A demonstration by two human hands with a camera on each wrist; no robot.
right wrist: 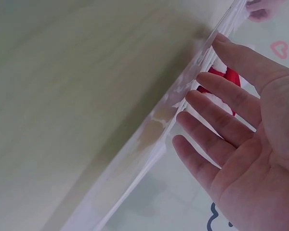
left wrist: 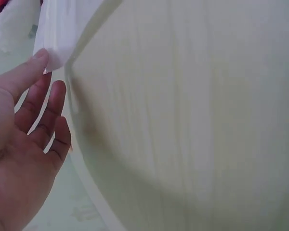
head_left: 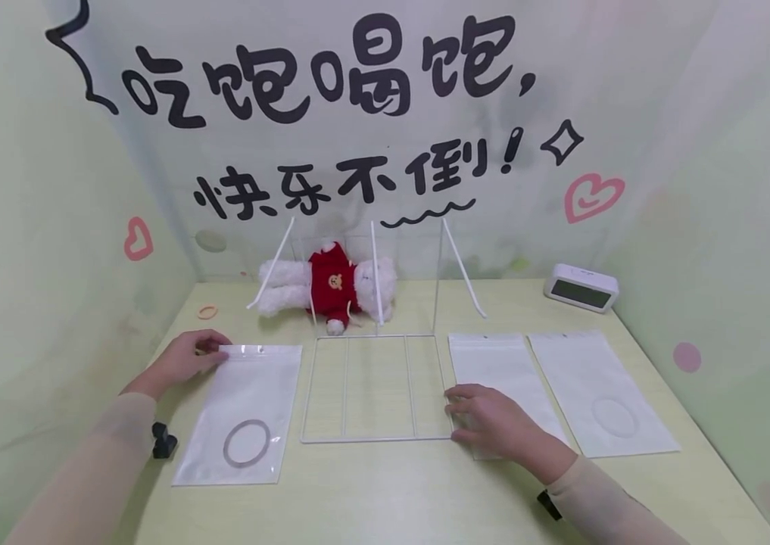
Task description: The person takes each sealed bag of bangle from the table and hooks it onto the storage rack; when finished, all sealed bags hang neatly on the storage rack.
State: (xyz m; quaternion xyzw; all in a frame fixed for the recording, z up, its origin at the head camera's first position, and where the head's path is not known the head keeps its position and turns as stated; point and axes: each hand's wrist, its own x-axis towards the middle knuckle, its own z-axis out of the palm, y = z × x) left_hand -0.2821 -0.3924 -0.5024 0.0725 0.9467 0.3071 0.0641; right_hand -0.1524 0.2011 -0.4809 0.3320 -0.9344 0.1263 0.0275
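Observation:
My left hand (head_left: 183,357) is at the top left corner of a flat white zip bag (head_left: 248,397) in the head view. Thumb and index finger pinch that corner, as the left wrist view shows on the bag corner (left wrist: 62,41). A grey ring shape shows low on this bag. My right hand (head_left: 497,424) hovers over a second white bag (head_left: 494,356), covering part of it, its fingertips at the right side of a white wire rack (head_left: 378,439). In the right wrist view its fingers (right wrist: 214,120) are spread, tips along a clear plastic edge (right wrist: 149,137).
A third white bag (head_left: 582,371) lies at the right. Behind the rack's upright prongs is a white plush toy in a red top (head_left: 330,284). A digital clock (head_left: 582,288) stands back right, and a small orange ring (head_left: 207,311) lies back left.

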